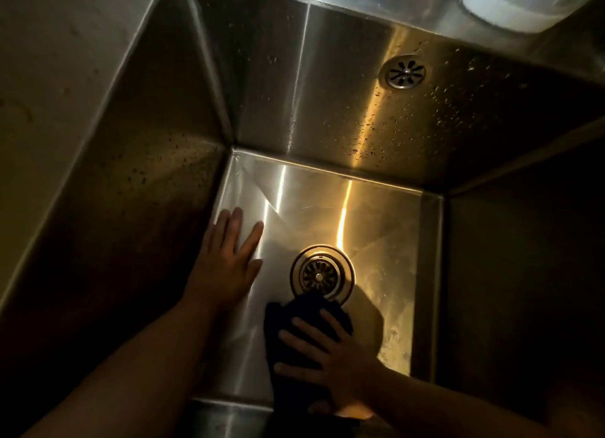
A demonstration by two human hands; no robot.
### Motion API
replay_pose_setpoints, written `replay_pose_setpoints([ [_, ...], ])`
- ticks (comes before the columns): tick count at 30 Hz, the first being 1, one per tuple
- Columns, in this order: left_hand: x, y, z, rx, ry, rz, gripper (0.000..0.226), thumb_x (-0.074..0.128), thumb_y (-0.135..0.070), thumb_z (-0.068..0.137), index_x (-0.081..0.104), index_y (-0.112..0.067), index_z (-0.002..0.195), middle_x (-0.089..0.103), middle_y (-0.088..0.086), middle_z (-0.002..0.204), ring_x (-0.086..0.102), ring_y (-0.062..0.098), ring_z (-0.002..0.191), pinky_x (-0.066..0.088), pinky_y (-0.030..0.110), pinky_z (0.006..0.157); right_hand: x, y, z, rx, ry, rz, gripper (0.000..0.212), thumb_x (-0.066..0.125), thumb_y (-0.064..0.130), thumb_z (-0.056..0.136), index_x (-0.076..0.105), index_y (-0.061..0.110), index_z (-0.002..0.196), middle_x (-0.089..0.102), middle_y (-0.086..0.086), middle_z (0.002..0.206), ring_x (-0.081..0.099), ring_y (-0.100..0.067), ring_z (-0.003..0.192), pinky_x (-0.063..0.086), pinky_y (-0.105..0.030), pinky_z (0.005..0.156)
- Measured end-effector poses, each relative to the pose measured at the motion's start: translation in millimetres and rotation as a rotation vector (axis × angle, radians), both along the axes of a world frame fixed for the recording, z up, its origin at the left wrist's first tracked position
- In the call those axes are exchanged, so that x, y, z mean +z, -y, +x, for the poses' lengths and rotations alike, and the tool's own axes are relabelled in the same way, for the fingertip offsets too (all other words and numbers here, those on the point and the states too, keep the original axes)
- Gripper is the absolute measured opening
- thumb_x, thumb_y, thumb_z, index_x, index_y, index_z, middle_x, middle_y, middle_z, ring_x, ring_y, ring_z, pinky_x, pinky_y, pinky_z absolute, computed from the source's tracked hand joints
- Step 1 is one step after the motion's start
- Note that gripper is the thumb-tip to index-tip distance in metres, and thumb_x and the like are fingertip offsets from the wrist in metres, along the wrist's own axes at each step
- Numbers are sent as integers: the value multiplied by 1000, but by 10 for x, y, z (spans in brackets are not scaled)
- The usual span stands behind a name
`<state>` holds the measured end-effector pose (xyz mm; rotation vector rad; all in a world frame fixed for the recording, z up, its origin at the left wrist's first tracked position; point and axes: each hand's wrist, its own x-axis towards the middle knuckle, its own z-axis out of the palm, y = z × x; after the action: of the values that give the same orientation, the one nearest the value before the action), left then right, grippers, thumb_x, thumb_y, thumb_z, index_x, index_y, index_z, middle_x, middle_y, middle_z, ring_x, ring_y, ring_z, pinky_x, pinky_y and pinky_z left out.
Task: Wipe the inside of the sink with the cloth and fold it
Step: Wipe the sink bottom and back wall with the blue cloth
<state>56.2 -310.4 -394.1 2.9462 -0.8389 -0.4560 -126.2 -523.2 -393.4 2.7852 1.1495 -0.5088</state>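
I look down into a deep stainless steel sink (327,87). A dark cloth (288,320) lies bunched on the sink floor just in front of the round drain strainer (322,275). My right hand (330,359) presses flat on the cloth, fingers spread over it. My left hand (229,257) rests flat and open on the bare sink floor left of the drain, next to the left wall, holding nothing. Part of the cloth is hidden under my right hand.
An overflow grille (406,71) sits high on the back wall, which carries water droplets. A white container (520,2) stands on the ledge at the top right. A pale countertop (49,61) runs along the left. The sink's right wall is in deep shadow.
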Motion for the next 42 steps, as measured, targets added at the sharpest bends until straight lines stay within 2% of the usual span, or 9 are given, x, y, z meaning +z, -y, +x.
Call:
replay_pose_setpoints([
  [2, -147, 32, -66, -6, 17, -10, 65, 25, -52, 91, 27, -24, 150, 16, 21, 158, 12, 39, 146, 17, 53, 114, 35, 237, -141, -162, 38, -1, 73, 44, 76, 78, 31, 47, 144, 34, 0, 154, 32, -28, 141, 20, -59, 106],
  [7, -345, 22, -127, 3, 94, -77, 63, 29, -51, 93, 27, -24, 150, 16, 19, 158, 10, 37, 147, 14, 53, 115, 82, 697, -280, -489, 86, -68, 78, 46, 72, 77, 32, 37, 146, 36, -15, 152, 17, -37, 144, 30, -68, 100],
  [10, -395, 4, -117, 4, 121, -94, 63, 30, -51, 92, 25, -25, 150, 15, 18, 159, 9, 36, 147, 15, 53, 115, 36, 832, -135, -770, 88, -45, 78, 43, 67, 77, 31, 29, 144, 33, -23, 150, 17, -42, 142, 35, -73, 95],
  [15, -432, -6, -109, 3, 144, -113, 65, 33, -50, 92, 25, -25, 151, 15, 17, 159, 11, 35, 147, 18, 54, 115, -127, 788, 341, -1232, 145, 18, 80, 31, 66, 81, 34, 22, 148, 21, -22, 157, 20, -48, 141, 22, -70, 106],
  [21, -450, -2, -108, 13, 157, -121, 65, 32, -51, 91, 25, -27, 151, 14, 16, 159, 10, 34, 147, 18, 54, 114, -375, 739, 1302, -1619, 321, 19, 78, 22, 68, 86, 25, 27, 152, 18, -21, 158, 18, -47, 142, 15, -70, 105],
  [27, -470, 13, -106, 14, 183, -121, 65, 33, -51, 91, 24, -28, 151, 13, 15, 160, 10, 33, 148, 17, 52, 115, -541, 478, 2135, -1972, 379, 101, 86, 17, 71, 81, 17, 24, 153, 13, -23, 158, 8, -48, 144, 3, -72, 105],
  [36, -349, 23, -114, 48, 153, -120, 68, 32, -51, 91, 25, -18, 151, 18, 17, 158, 12, 33, 147, 19, 53, 116, -486, -32, 2466, -1947, 261, 143, 94, 33, 71, 87, -1, 15, 153, -4, -27, 158, -8, -49, 143, -6, -73, 105],
  [40, -233, 33, -140, 88, 110, -177, 67, 39, -42, 91, 32, -5, 146, 28, 25, 152, 24, 39, 142, 26, 53, 113, -420, -537, 2577, -1732, 202, 224, 99, 34, 73, 85, -1, 12, 153, -6, -32, 156, -9, -52, 142, -10, -74, 102],
  [42, -152, 35, -152, 135, 122, -212, 62, 41, -33, 92, 34, 0, 144, 30, 29, 148, 29, 43, 137, 29, 54, 112, -410, -742, 2552, -1539, 154, 222, 97, 30, 73, 85, -6, 13, 152, -13, -32, 155, -15, -52, 140, -18, -71, 100],
])
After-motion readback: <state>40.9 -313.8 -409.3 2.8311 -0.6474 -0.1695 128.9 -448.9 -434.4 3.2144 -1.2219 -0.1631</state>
